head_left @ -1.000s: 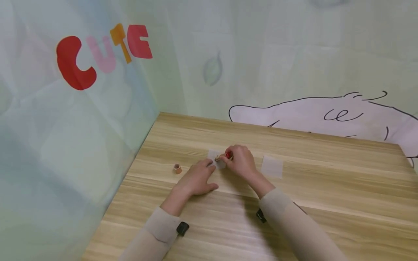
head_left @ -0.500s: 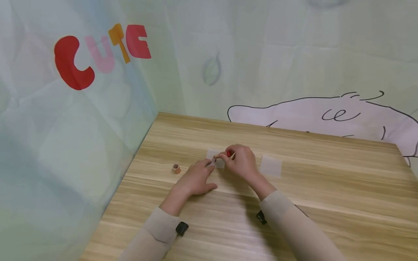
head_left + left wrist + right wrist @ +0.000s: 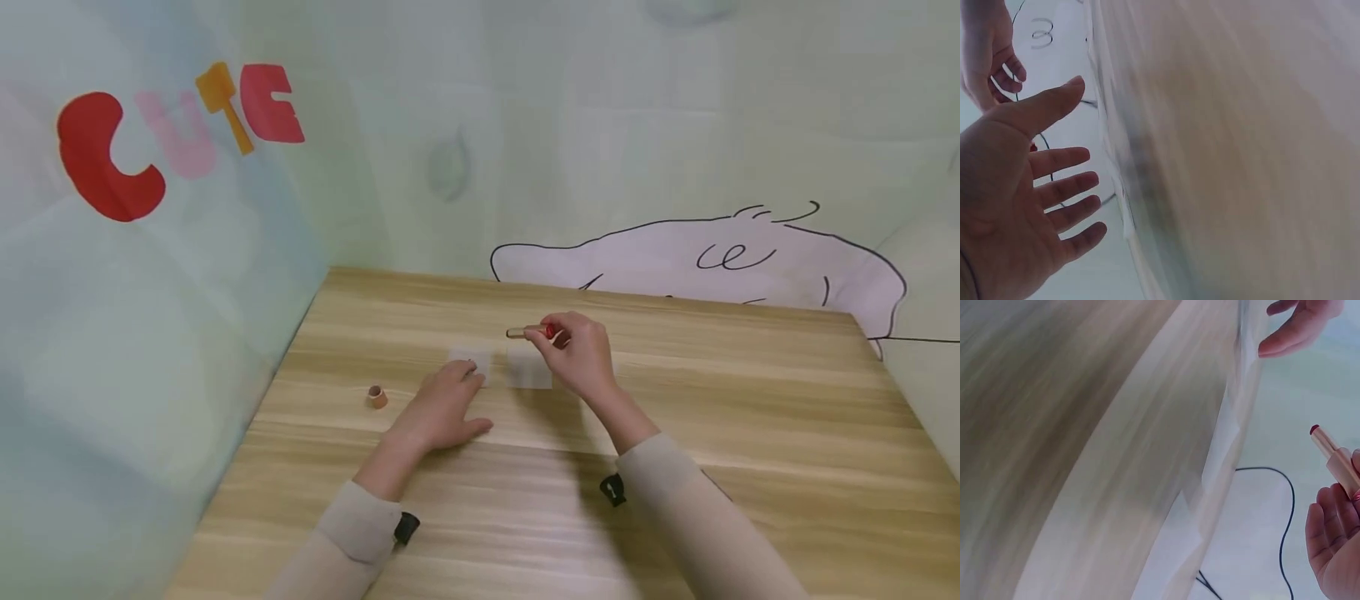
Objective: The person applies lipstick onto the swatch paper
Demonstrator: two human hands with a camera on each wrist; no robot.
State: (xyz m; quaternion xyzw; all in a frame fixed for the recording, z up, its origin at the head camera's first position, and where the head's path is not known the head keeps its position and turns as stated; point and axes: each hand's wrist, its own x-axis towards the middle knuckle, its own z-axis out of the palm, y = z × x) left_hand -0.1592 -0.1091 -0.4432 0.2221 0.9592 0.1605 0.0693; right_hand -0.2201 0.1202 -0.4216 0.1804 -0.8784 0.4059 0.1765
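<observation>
My right hand (image 3: 581,357) grips a lipstick (image 3: 519,332) by its red-ended base, raised above the table with the tip pointing left. In the right wrist view the uncapped lipstick (image 3: 1337,457) shows a dark red tip on a rose-gold tube. My left hand (image 3: 441,407) lies low over the table, fingertips at a white paper square (image 3: 482,357) and partly covering it. Its fingers and thumb look extended in the left wrist view. Below the lipstick is a second paper square (image 3: 530,372). The lipstick cap (image 3: 377,397) stands left of my left hand.
A wooden table (image 3: 750,433) spans the front, bounded by a patterned backdrop (image 3: 390,167) on the left and behind. At its back edge is a drawn cartoon outline (image 3: 675,258). A sliver of pale paper (image 3: 616,368) shows behind the right hand.
My right hand has lifted the lipstick off the left paper square and carried it rightward and up. The left hand stays at that square. The head view has shifted right.
</observation>
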